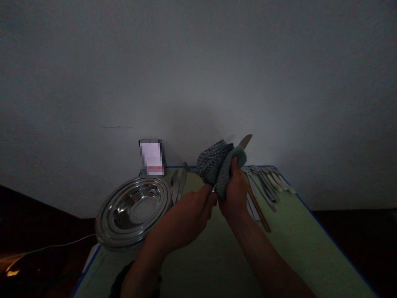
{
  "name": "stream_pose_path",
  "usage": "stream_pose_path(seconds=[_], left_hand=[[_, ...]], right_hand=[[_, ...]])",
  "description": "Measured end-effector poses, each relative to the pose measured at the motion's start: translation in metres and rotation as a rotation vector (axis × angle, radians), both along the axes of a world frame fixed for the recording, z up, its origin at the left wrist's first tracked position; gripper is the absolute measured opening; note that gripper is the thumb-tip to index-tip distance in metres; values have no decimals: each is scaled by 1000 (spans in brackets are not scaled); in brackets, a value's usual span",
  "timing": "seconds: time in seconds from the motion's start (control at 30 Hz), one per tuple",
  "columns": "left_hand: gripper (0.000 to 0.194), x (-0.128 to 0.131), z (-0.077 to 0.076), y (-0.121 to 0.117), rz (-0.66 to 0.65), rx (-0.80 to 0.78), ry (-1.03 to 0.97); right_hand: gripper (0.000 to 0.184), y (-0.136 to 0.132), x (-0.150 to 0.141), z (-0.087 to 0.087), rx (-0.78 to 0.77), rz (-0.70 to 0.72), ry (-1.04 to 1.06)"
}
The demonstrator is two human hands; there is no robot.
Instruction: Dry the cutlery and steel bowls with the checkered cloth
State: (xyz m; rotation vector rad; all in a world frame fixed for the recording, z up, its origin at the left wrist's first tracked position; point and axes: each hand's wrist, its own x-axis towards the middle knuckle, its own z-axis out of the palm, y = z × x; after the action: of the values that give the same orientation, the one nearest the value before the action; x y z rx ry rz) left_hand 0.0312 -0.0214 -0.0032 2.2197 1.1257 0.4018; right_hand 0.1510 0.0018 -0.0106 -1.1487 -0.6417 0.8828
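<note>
My left hand (pixel 189 217) is closed round the handle end of a table knife, whose rounded blade tip (pixel 245 141) sticks up and to the right. My right hand (pixel 235 191) grips a grey-green cloth (pixel 218 163) that is wrapped round the knife's blade. Both hands are raised above the middle of a green-topped table (pixel 217 256). Most of the knife is hidden by the cloth and my fingers.
A stack of steel bowls (pixel 134 211) sits at the table's left edge, with a few pieces of cutlery (pixel 178 184) beside it. Several spoons and other cutlery (pixel 266 182) lie at the right. A small box (pixel 151 157) stands by the grey wall.
</note>
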Motion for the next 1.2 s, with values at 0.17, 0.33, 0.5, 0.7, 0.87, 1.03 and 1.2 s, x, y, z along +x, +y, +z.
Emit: stream_pose_path(seconds=[0.17,0.33,0.5,0.7,0.87,1.03,1.2], left_hand=[[27,-21,16,-3,-57,-77,111],[28,-35,26,-7,-70,-89,155],[26,-21,20,-5,-2,-27,157],[21,-9,5,2,35,18,127],[21,-17,6,5,38,-2,100],[30,-29,18,1,-37,-83,152],[34,-44,27,1,-39,-69,196]], right_hand=[[49,17,26,-8,120,-79,129],[61,24,39,-10,216,-22,38],[61,15,19,-15,178,31,-19],[49,-3,-19,-16,41,56,240],[43,-3,-21,-9,85,71,325],[39,10,12,-1,180,-80,384],[39,13,17,-4,203,-63,450]])
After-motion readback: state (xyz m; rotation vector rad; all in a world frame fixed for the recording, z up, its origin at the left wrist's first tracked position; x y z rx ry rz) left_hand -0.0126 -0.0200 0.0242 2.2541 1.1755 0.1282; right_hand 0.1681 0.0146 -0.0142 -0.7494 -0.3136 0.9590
